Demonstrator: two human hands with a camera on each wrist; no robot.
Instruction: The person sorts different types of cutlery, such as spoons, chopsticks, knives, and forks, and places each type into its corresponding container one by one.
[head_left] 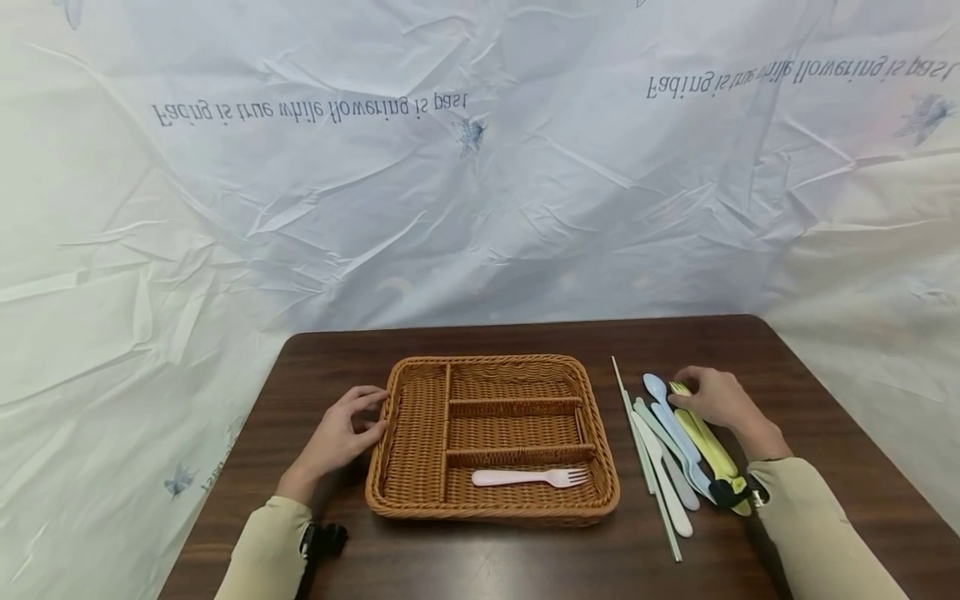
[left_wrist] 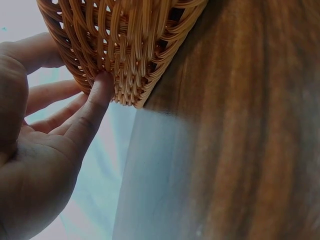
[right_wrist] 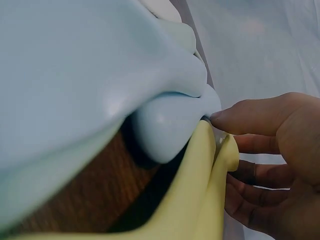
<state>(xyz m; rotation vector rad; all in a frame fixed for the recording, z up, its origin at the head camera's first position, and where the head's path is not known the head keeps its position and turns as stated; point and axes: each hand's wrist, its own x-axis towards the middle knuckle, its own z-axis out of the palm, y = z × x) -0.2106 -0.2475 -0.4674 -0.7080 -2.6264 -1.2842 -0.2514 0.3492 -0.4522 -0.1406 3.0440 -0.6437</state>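
Brown woven basket [head_left: 420,433] lying flat, divided inside, pale pink fork [head_left: 529,477] in its five-o'clock compartment, yellow-green fork [head_left: 712,443] at basket's three o'clock, tines toward eleven.

Basket [head_left: 491,510]: rough woven wicker. Right of basket: smooth plastic-looking cutlery [head_left: 686,443]. Under: glossy wood-grain bench [head_left: 480,560]. Behind: wrinkled sheet [head_left: 480,208].

In the head view, the right hand [head_left: 720,400] and black wrist strap [head_left: 726,492] cover parts of the yellow cutlery [head_left: 703,437], and both sleeves [head_left: 817,525] leave the frame; left-wrist view crops the wicker basket [left_wrist: 125,45] above a blurred tabletop [left_wrist: 240,130]; right-wrist view cuts off pale blue cutlery [right_wrist: 75,75], some finger ends hidden
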